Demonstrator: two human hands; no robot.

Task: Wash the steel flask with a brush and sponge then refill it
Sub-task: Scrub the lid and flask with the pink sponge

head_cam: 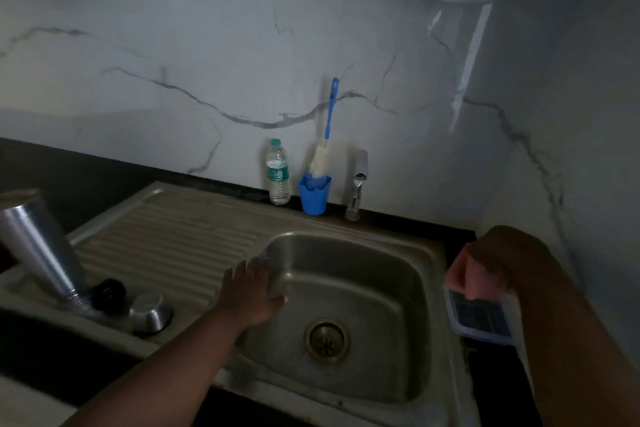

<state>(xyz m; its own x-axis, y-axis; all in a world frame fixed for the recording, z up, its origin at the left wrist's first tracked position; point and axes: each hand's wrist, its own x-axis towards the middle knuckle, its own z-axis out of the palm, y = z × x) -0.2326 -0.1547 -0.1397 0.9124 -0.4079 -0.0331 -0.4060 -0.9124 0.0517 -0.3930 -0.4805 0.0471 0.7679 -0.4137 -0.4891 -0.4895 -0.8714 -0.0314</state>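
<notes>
Right hand (491, 267) at 3 o'clock of the basin is curling its fingers round a pink sponge (460, 270), holding it just above a clear lidded container (481, 319) sitting on the sink's right rim. Left hand (254, 295) is lying with fingers straight on the basin's left edge, at 9 o'clock of the drain (325, 340), holding nothing.

Steel flask (41, 246) is lying tilted, mouth down, at the far 9 o'clock end on the drainboard (180, 236), well apart from both hands. Its black cap (109, 293) and a small steel cup (152, 312) are sitting just beside its threaded neck.

Handling guess: flask is rigid and smooth metal, likely slippery once wet or soapy; empty, so probably light. Best taken round the mid-body with a full wrap, not by the neck. Sponge is soft and compressible.

Bottle brush (327, 135) is standing in a blue cup (314, 194) at 12 o'clock, between a plastic water bottle (278, 173) and the tap (358, 180).

Sink (381, 253) is stainless, set in a dark worktop (52, 177). Marble-look wall (207, 45) behind. Room is dim.
</notes>
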